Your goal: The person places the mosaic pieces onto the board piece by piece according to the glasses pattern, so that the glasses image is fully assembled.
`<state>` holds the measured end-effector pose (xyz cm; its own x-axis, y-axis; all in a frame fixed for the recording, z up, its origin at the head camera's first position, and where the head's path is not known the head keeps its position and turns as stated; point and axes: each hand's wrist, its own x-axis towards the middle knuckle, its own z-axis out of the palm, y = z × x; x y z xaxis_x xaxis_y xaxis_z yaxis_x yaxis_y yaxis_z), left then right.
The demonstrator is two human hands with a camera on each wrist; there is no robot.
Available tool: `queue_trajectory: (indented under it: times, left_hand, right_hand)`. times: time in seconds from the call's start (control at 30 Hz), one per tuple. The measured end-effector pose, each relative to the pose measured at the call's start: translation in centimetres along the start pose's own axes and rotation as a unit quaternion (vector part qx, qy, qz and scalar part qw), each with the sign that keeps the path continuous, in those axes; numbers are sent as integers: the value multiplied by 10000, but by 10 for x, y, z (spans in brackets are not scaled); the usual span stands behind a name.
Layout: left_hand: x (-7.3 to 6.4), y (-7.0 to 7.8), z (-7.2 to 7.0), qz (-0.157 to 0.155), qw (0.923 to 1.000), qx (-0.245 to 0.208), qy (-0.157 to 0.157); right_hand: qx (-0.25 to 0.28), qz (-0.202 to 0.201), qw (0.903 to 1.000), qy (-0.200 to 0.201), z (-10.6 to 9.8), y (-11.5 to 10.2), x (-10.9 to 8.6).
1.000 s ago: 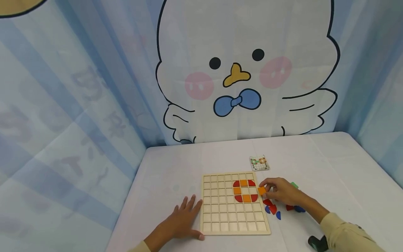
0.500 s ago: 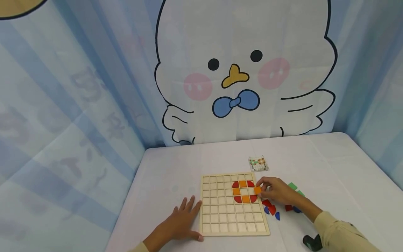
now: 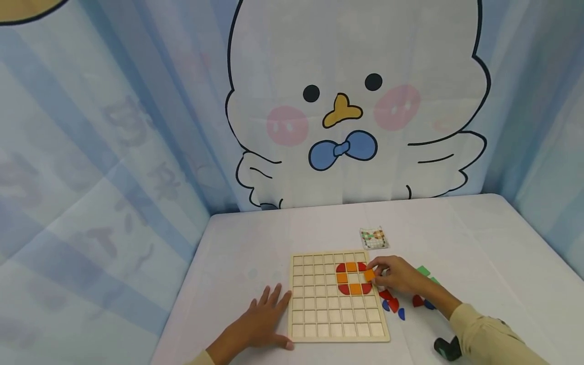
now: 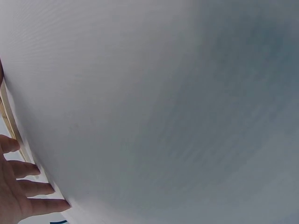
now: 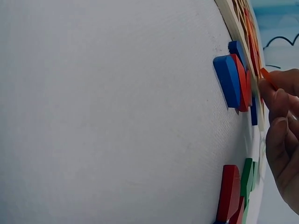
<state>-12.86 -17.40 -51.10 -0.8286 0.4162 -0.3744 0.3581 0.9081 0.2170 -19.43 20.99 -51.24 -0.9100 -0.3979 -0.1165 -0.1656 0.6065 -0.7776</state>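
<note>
A wooden grid board [image 3: 319,304] lies on the white table. Red quarter-round pieces [image 3: 344,289] and orange squares [image 3: 351,266] form most of a ring in its upper right cells. My right hand [image 3: 396,274] pinches an orange square tile [image 3: 369,275] between thumb and fingers, over the board's right side at the ring's right gap. In the right wrist view the same orange tile [image 5: 268,78] shows edge-on at the fingertips. At the board's left edge my left hand [image 3: 264,319] rests with fingers spread, index finger and thumb against the frame.
Loose red pieces [image 3: 393,305] and blue pieces [image 3: 401,314] lie right of the board, with green pieces [image 3: 423,270] behind the right forearm. A small pattern card [image 3: 374,238] sits beyond the board. A dark object [image 3: 447,349] lies near the right sleeve.
My right hand has moved left with the orange tile, from beside the board's right edge to over the ring's right gap. The left hand stays in place.
</note>
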Motion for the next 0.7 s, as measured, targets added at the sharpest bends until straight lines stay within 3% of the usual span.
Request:
queue_trajectory:
  times: [0.27, 0.5, 0.7]
  left_hand:
    - [0, -2, 1, 82, 10000, -32, 12]
    - [2, -3, 2, 44, 10000, -53, -25]
    - [1, -3, 1, 18, 10000, -67, -55]
  right_hand:
    - [-14, -63, 9998, -172, 0, 0, 5]
    - [-297, -421, 9985, -202, 1, 4, 8]
    - [-444, -376, 9980, -237, 1, 1, 12]
